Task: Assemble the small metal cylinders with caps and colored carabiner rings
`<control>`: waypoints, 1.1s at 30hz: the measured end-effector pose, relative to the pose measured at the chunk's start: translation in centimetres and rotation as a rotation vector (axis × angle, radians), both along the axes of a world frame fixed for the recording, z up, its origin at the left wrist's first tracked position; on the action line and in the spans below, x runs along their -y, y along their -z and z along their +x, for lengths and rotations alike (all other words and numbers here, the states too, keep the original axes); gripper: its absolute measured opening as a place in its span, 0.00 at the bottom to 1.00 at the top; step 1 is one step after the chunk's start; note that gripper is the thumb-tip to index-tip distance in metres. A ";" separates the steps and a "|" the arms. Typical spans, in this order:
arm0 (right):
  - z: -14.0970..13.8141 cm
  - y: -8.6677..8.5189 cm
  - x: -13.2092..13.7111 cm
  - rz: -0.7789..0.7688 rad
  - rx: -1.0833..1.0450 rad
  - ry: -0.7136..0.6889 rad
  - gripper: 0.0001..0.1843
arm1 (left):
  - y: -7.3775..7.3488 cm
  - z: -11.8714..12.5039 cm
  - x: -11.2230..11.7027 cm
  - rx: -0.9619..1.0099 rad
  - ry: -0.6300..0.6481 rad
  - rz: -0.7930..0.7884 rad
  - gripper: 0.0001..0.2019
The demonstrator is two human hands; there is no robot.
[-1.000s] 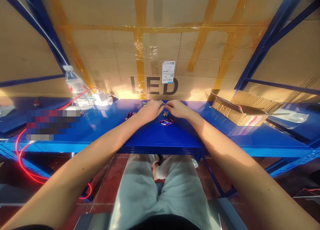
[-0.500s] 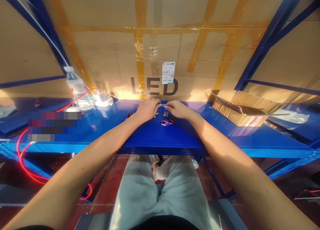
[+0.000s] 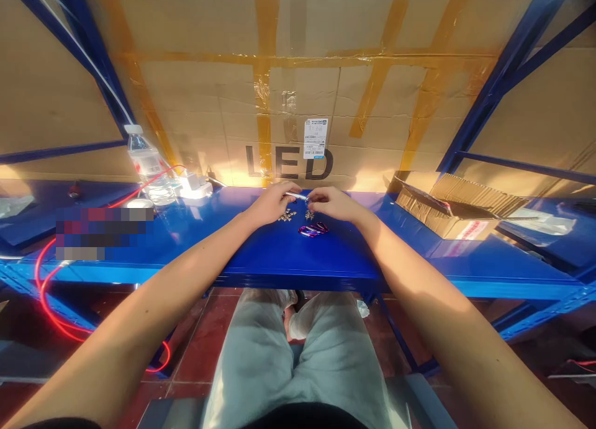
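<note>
A slim silver metal piece (image 3: 297, 195) is pinched in the fingers of my left hand (image 3: 272, 204), above the blue table, pointing to the right. My right hand (image 3: 333, 203) is closed at the right end of that piece; its fingertips pinch something too small to make out. Below my left hand lies a cluster of small metal fittings (image 3: 287, 215). A second little pile of fittings (image 3: 310, 215) is under my right fingers. Nearer to me are several shiny purple-red loops (image 3: 313, 230), shaped like carabiners.
An open cardboard box (image 3: 459, 212) stands right on the blue table (image 3: 298, 258). On the left are a water bottle (image 3: 151, 168), a white power strip (image 3: 193, 185) and a red cable (image 3: 41, 286). A large cardboard panel (image 3: 209, 94) rises behind.
My left hand has tilted and more of the silver piece shows. My right fingers have shifted to its end. The fittings below my left hand are less covered.
</note>
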State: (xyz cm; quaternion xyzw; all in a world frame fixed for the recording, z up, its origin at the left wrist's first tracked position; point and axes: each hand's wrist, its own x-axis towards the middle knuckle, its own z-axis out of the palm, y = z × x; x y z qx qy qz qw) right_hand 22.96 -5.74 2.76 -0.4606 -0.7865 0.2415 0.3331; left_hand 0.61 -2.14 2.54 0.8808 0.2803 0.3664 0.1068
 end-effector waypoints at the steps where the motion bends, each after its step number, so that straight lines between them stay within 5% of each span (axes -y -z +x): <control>1: -0.2 -0.1 0.1 0.026 -0.022 -0.018 0.09 | 0.1 0.1 0.2 0.031 0.017 0.012 0.12; 7: -1.3 -1.0 1.3 -0.115 -0.107 -0.130 0.16 | 0.0 1.0 0.8 0.154 0.010 -0.003 0.02; 15: -2.1 -0.7 1.5 -0.268 -0.159 -0.083 0.14 | -0.8 1.4 0.3 0.371 0.019 -0.443 0.31; 19: -2.3 -0.6 1.5 -0.279 -0.235 -0.049 0.13 | -1.1 0.5 0.1 0.386 0.105 -0.580 0.36; 26: -2.0 -0.6 1.4 -0.274 -0.215 -0.038 0.08 | -0.1 0.1 -0.5 0.725 0.407 -1.015 0.46; 33: -2.2 -0.8 1.6 -0.213 -0.177 0.034 0.07 | 0.1 0.6 -0.6 0.753 0.475 -1.105 0.44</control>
